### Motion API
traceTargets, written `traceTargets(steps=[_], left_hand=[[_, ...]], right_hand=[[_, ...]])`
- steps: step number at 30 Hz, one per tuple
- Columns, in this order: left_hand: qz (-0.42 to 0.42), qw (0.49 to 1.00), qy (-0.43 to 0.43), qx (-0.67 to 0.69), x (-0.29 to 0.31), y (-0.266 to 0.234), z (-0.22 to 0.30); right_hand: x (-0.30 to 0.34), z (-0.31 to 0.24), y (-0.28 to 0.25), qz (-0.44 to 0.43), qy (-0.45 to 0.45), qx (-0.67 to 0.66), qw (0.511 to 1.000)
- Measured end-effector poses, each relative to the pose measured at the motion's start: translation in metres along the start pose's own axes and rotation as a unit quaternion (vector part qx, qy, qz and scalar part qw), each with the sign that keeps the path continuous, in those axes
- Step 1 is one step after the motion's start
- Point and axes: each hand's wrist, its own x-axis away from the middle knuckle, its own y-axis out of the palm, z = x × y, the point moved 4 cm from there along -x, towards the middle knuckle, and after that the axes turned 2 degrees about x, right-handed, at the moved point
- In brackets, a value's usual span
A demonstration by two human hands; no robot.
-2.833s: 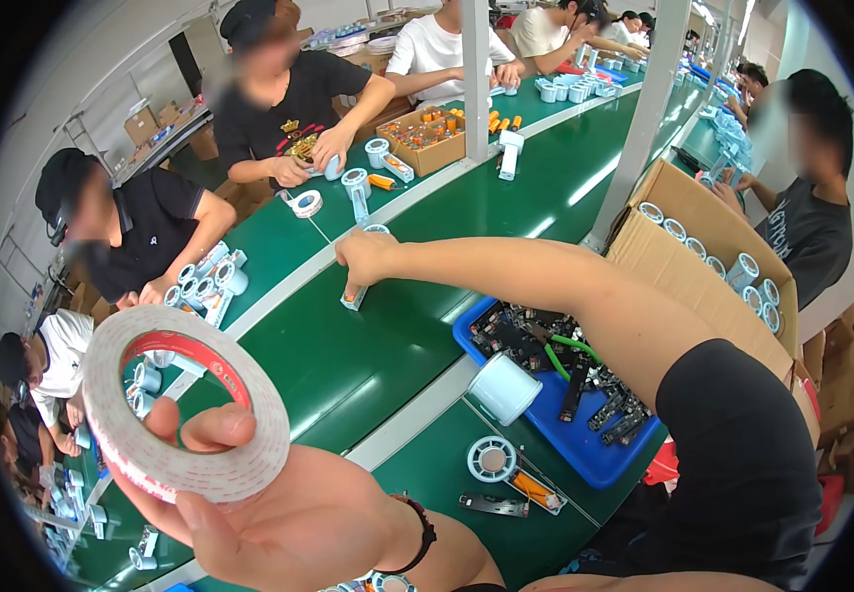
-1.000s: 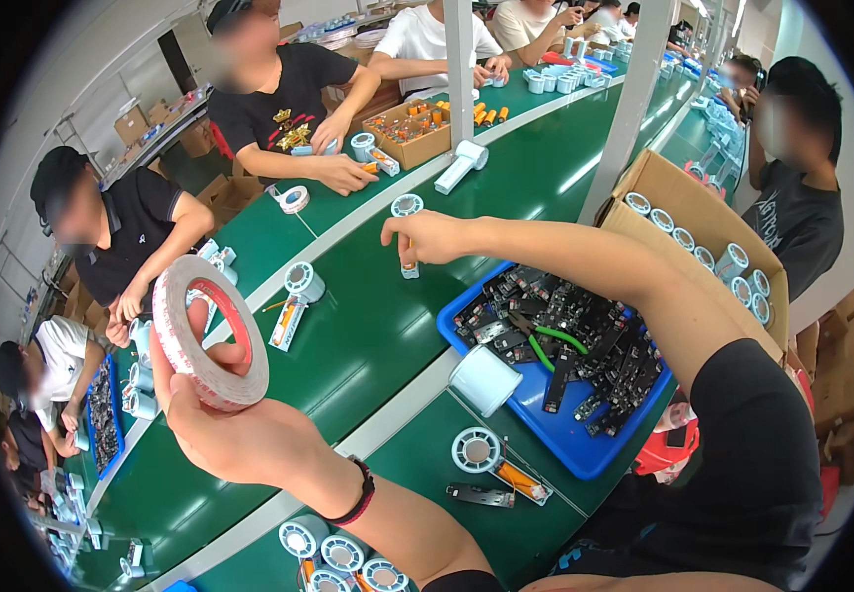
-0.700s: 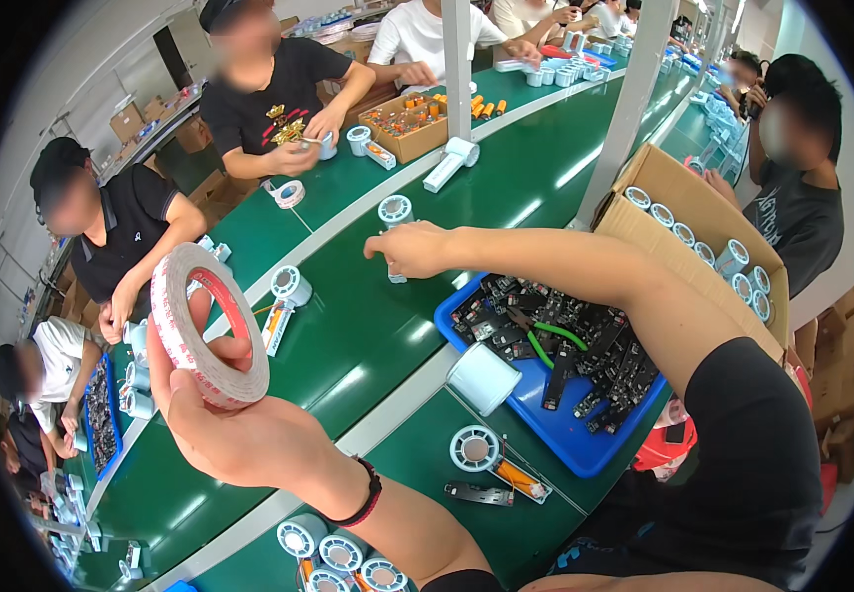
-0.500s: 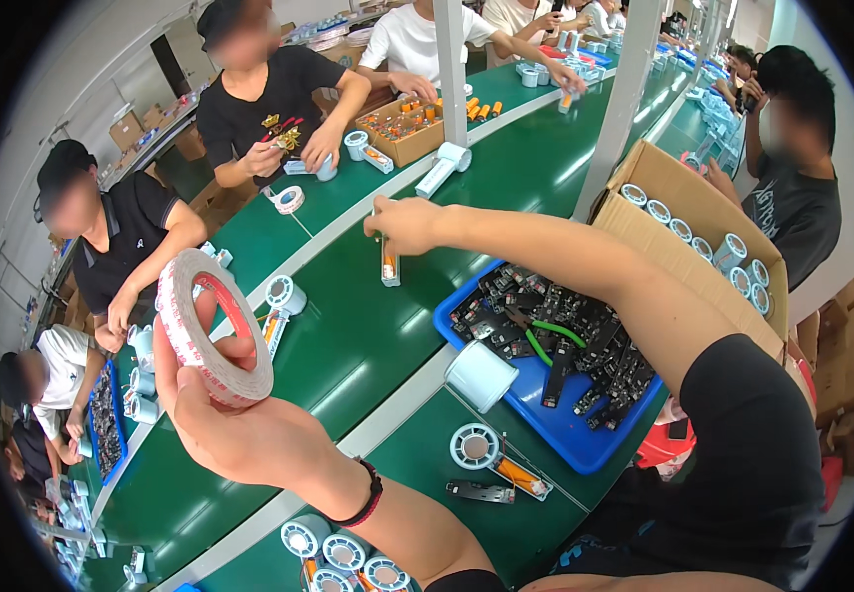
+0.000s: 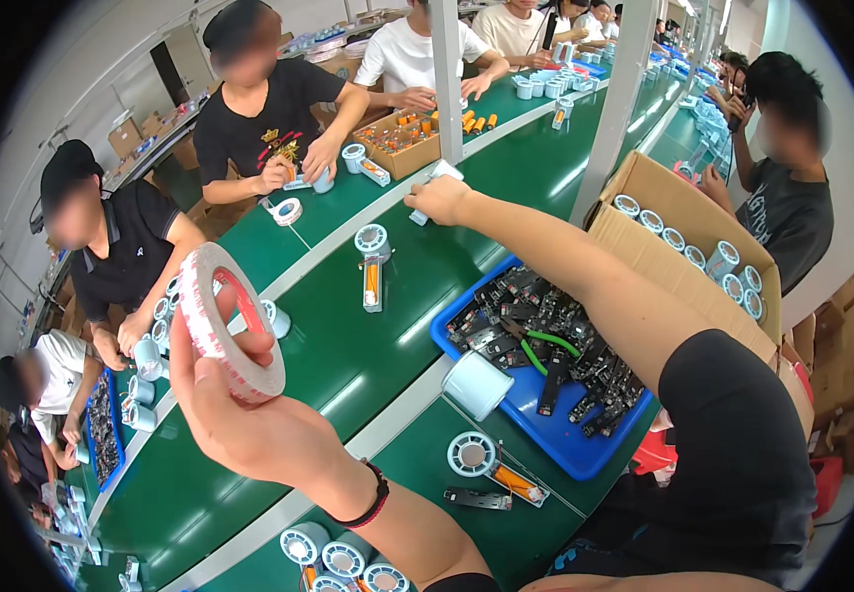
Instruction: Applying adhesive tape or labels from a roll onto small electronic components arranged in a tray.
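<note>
My left hand (image 5: 244,424) grips a roll of double-sided tape (image 5: 202,308), white with red print, held up over the green conveyor belt. Stretched far across the belt, my right hand (image 5: 437,200) has its fingers closed on a light-blue handheld fan housing (image 5: 446,171) near the belt's far edge. Between the two hands lies another fan housing (image 5: 371,240) on the belt, its handle open over an orange battery. Behind the tape roll, a further light-blue housing (image 5: 277,318) is partly hidden. Close to me rests a fan housing (image 5: 472,454) with its orange battery exposed, beside a dark circuit part (image 5: 478,498).
A blue tray (image 5: 585,464) holds many black circuit parts and green-handled pliers (image 5: 551,342). A light-blue cup-shaped part (image 5: 477,385) leans at its edge. Behind stands a cardboard box (image 5: 634,247) of housings. Metal posts (image 5: 609,118) rise beside the belt; co-workers sit opposite.
My right hand has let go of the battery-filled fan housing, now lying on the belt, and moved farther away onto another housing. The tape roll has shifted slightly right and down.
</note>
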Motion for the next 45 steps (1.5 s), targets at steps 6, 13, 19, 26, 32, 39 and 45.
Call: traceTargets(steps=[6, 13, 19, 26, 32, 39, 45], left_hand=[[-0.06, 0.998, -0.002, -0.021, 0.005, 0.02, -0.002], [-0.16, 0.983, 0.003, -0.089, 0.009, 0.028, -0.027], [-0.199, 0.973, 0.064, -0.096, 0.014, 0.035, -0.025], [-0.235, 0.954, -0.019, -0.185, 0.015, 0.032, -0.022], [-0.248, 0.95, -0.01, -0.188, 0.017, 0.034, -0.02], [-0.24, 0.96, -0.001, -0.147, 0.014, 0.032, -0.027], [-0.062, 0.977, 0.03, -0.203, -0.016, -0.008, -0.032]], right_hand=[[0.022, 0.002, -0.02, -0.061, -0.035, 0.041, 0.997], [0.078, -0.086, -0.187, 0.282, -0.109, -0.482, 0.822], [0.104, -0.139, -0.236, 0.368, -0.18, -0.429, 0.805], [0.111, -0.143, -0.242, 0.36, -0.188, -0.499, 0.766], [0.112, -0.13, -0.248, 0.386, -0.239, -0.486, 0.747], [0.115, -0.134, -0.25, 0.352, -0.232, -0.496, 0.759], [0.114, -0.132, -0.238, 0.4, -0.198, -0.67, 0.593]])
